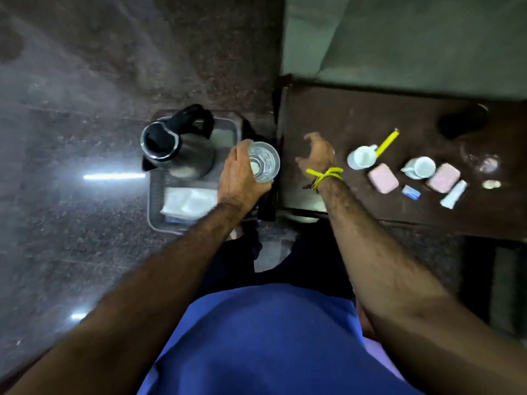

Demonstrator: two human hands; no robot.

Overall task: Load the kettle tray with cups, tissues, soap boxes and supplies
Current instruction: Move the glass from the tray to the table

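Your left hand (238, 175) curls around a clear, faceted glass tumbler (263, 161), gripping its side while it sits upright over the right edge of the grey plastic tray (155, 206). In the tray's near end lies a white folded stack of tissues (188, 203); beyond it stands a shiny steel kettle (176, 146) with a black lid and handle. Your right hand (318, 152), a yellow thread tied at the wrist, hovers over the dark wooden table (356, 195) with fingers loosely spread, holding nothing. Farther right on the table lie 2 pink rounded soap boxes (383, 178), 2 white ceramic cups (362, 157), a white tube (454, 194) and a small blue sachet (411, 192). No writing is legible.
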